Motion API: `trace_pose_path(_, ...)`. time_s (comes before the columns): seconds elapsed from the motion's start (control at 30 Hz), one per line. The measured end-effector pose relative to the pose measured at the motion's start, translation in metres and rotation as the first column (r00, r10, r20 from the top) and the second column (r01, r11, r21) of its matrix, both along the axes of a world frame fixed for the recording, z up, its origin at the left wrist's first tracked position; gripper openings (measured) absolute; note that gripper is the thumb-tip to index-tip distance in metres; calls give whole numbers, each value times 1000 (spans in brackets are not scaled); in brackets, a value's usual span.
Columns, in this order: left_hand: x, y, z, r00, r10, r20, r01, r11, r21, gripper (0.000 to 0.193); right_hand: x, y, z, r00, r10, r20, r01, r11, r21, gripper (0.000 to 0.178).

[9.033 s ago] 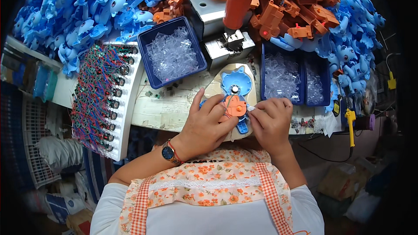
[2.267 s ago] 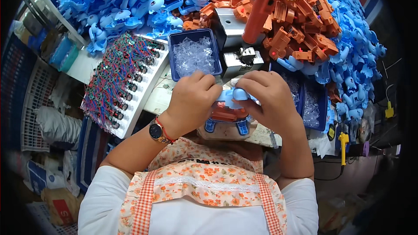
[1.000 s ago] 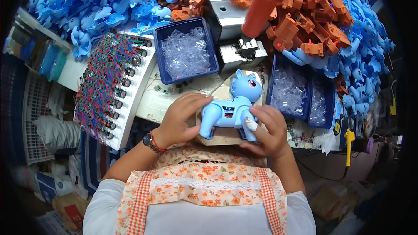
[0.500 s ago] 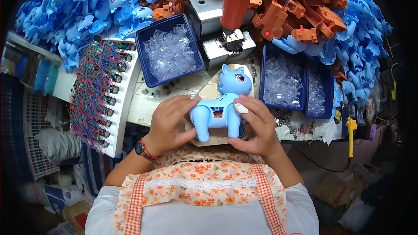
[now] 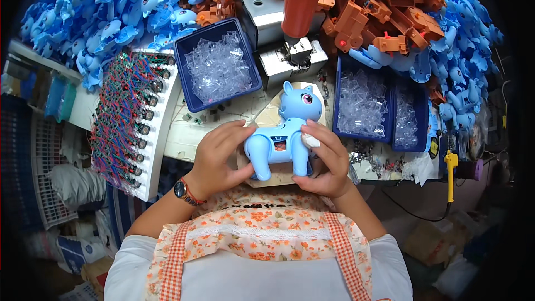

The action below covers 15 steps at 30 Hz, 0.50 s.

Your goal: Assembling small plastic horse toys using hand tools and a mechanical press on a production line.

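Note:
A blue toy pony (image 5: 284, 140) with a purple eye lies on a worn, pale work block (image 5: 267, 116), its head toward the far side. An opening in its flank shows something brownish inside. My left hand (image 5: 220, 156) grips the rump and rear leg, thumb below and fingers above. On the other side, my right hand (image 5: 329, 161) holds the chest and front leg, with white wrapping on one fingertip. The parts of the pony under my fingers are hidden.
Blue bins of clear plastic pieces (image 5: 183, 72) (image 5: 362, 134) flank the block. Behind it stands a metal fixture (image 5: 273, 67) below an orange-red cylinder (image 5: 304, 5). A white rack (image 5: 159, 156) of wired parts is left. Blue shells (image 5: 111, 11) and orange housings (image 5: 348, 28) are heaped behind.
Both hands keep hold of the pony, which has barely shifted. My right-hand fingers and forearm have moved slightly to the left.

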State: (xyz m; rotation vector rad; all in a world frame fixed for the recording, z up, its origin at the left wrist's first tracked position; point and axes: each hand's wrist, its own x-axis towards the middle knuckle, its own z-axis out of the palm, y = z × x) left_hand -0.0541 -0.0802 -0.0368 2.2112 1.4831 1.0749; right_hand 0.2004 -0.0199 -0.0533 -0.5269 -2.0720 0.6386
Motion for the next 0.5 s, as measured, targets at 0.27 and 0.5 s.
trace_pose_path(0.27,-3,-1,8,999,-24,-25,24,1000,-7,59,6,-10,17,990,-37,137,37,999,6,59)
trace_pose_path(0.5,-3,0,3,997,-32,72,37,996,-79,56,5,-6,10,992,-65,109,63,998,15,62)
